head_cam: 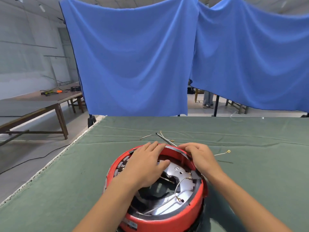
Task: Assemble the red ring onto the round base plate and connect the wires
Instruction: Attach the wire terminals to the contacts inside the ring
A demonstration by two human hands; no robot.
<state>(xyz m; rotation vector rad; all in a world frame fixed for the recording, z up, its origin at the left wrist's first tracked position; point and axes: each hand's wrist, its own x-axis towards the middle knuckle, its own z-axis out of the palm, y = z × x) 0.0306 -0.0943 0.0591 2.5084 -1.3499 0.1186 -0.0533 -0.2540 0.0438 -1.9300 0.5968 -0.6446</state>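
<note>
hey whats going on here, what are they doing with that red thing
A person is working at a table covered in green cloth, fitting a red ring around a shiny round base plate. Both hands are on the ring's far rim: the left hand lies flat across it with straight fingers, and the right hand has its fingers curled over the edge. Thin wires run loose across the plate inside the ring, and a few spare wires and a slim tool lie on the cloth beyond.

1 head cam, wide-angle, looking forward and down from my head; my hands close at lower center of frame.
</note>
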